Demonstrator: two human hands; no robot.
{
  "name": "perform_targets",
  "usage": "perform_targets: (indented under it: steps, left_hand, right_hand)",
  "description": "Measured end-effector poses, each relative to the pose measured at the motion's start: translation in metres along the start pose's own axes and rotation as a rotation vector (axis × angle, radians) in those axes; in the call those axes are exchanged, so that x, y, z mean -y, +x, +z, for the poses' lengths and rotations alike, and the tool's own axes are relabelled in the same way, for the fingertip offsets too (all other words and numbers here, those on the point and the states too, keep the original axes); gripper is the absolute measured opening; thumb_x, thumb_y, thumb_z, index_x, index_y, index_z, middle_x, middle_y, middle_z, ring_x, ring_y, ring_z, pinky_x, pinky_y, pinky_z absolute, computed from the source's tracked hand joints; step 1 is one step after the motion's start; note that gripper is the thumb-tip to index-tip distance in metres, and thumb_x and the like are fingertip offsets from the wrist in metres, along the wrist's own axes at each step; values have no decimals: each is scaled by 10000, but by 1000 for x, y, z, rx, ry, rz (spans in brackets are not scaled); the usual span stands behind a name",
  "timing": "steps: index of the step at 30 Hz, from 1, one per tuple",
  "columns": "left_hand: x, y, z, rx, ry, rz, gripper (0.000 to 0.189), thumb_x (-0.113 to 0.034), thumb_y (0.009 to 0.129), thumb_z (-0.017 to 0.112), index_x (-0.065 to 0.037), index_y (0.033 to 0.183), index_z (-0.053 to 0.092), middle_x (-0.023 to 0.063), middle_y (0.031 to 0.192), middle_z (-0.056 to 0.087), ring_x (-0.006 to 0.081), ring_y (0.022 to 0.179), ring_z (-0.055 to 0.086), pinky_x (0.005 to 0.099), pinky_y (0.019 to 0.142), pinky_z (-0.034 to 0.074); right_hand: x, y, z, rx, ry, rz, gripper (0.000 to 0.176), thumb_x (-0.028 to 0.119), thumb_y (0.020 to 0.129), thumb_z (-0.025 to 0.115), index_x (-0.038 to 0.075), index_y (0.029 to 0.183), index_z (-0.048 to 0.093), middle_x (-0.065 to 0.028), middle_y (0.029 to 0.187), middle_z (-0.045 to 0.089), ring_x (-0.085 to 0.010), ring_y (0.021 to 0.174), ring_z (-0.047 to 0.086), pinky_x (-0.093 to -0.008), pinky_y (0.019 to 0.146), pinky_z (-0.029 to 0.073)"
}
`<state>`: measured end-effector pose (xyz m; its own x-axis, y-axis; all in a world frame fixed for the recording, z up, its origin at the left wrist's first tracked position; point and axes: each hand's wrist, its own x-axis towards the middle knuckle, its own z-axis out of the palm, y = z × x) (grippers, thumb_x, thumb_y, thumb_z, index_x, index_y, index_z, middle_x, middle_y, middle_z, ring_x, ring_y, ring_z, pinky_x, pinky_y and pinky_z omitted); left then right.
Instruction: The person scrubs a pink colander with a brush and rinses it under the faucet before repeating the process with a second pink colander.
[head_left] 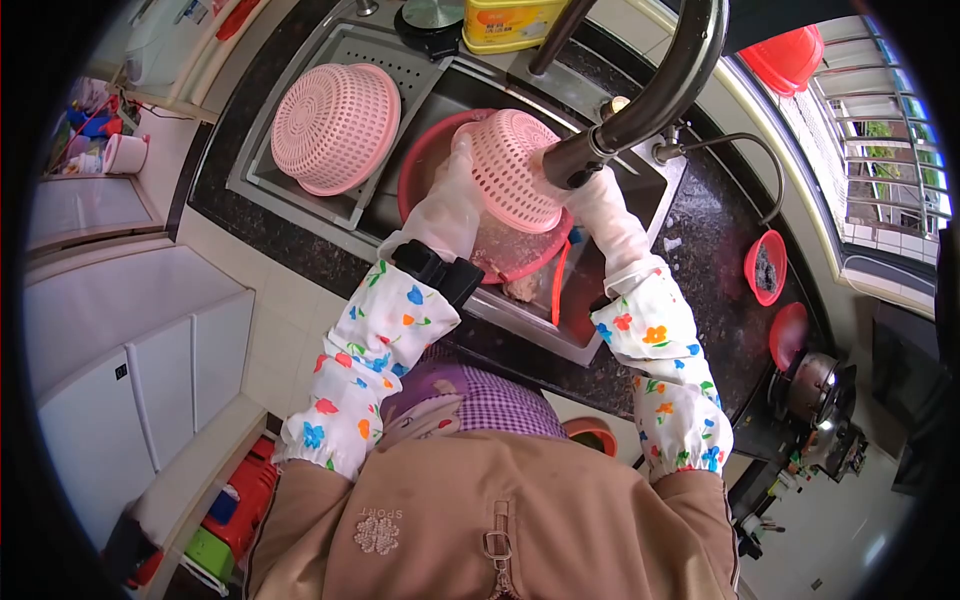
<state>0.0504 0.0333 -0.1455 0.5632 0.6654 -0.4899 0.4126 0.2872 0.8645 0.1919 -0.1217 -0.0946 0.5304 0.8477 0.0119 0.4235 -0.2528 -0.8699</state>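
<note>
Both my hands wear translucent gloves and hold a pink plastic colander (508, 168) from its two sides. It is tilted with its perforated outside facing up, above a red basin (412, 170) in the sink. My left hand (452, 195) grips the colander's left edge. On the right edge is my right hand (604, 212), its fingers partly hidden by the colander and the dark faucet (640, 125). The faucet's head hangs just over the colander's right side. Water or something cloudy shows in the basin below.
Another pink colander (335, 128) lies upside down on the drainboard (352, 45) to the left. A yellow tub (510, 25) stands behind the sink. A red strip (560, 285) lies near the basin. On the right counter are a small red bowl (766, 268) and a pot (812, 388).
</note>
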Motion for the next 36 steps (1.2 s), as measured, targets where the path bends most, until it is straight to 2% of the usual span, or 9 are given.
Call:
perform_targets:
  steps: [11,17,21,24,26,28,31,34,36]
  left_hand:
    - [4,4,4,107,-525,-158,571,-469,1002,307,-17,1263,539,108,1157,632,177,1029,608,305,904,467]
    - [-40,-51,14,112,-503,-157,592,-491,1008,267,-35,1290,519,103,1138,634,192,1016,609,329,887,475]
    - [-27,-41,15,12,101,229,632,-516,1006,213,-49,1387,403,124,1168,621,224,1102,566,325,959,418]
    - [-28,-32,4,138,157,162,640,-501,1008,220,-35,1442,285,156,1205,598,263,1160,538,324,998,378]
    - [-27,-31,-1,215,81,58,649,-482,1011,244,-15,1460,221,180,1226,584,298,1185,533,332,1008,362]
    - [-11,-34,-9,128,191,384,667,-505,1006,227,22,1395,355,191,1187,604,283,1129,566,322,970,387]
    - [-16,-35,-20,218,-61,58,677,-530,999,231,9,1336,466,164,1205,604,243,1104,574,317,965,404]
    - [-16,-41,-15,197,-568,-117,690,-564,987,246,-16,1331,486,125,1237,593,215,1110,563,306,982,406]
    - [20,-16,-9,304,-821,-221,691,-584,975,274,-34,1336,486,95,1261,580,207,1140,543,316,1009,399]
  right_hand:
    - [12,-18,2,191,-252,-188,819,25,684,775,103,1408,401,-141,1392,466,-267,1295,441,-345,1091,325]
    - [51,-27,34,76,-652,-423,526,114,780,667,208,1286,560,-150,1411,424,-385,1239,449,-414,1048,366]
    - [51,-17,33,15,-608,-361,426,119,775,637,163,1197,601,-126,1354,470,-376,1206,455,-431,984,401]
    - [59,-3,24,26,543,-12,390,110,765,624,135,1154,600,-124,1290,499,-373,1205,439,-433,965,401]
    - [58,13,8,-12,-500,-286,418,68,754,609,108,1170,584,-145,1263,513,-347,1195,460,-407,953,413]
    - [32,16,-2,-200,652,251,319,166,927,531,23,1212,544,-76,1158,575,-210,1046,525,-338,925,409]
    - [-49,-20,-28,-247,132,349,554,459,948,490,3,1261,522,-144,1151,594,-220,1025,569,-350,900,436]
    - [-23,-59,-21,-210,635,956,626,535,966,391,13,1304,463,-181,1210,573,-316,1064,569,-466,939,428]
    - [-56,-88,9,-29,992,868,653,570,961,350,11,1278,462,-168,1234,583,-315,1078,587,-497,937,453]
